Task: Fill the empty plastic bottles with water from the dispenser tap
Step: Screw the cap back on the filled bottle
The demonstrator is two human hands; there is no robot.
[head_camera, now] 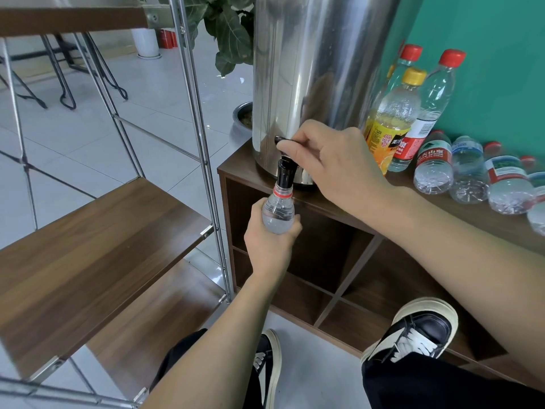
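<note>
A dark wooden cabinet with open cube compartments is the landmark here. To its left stands a metal-framed rack bearing brown wooden shelves, one at mid height, another lower and one at the top corner. Beyond the cabinet's far left corner a leafy plant rises, with a round metal bowl below it on the pale tiled floor. Behind the cabinet is a green wall. In front of it are two black shoes with white laces and dark trousers. Far back, left of the plant, stand black chair legs.
</note>
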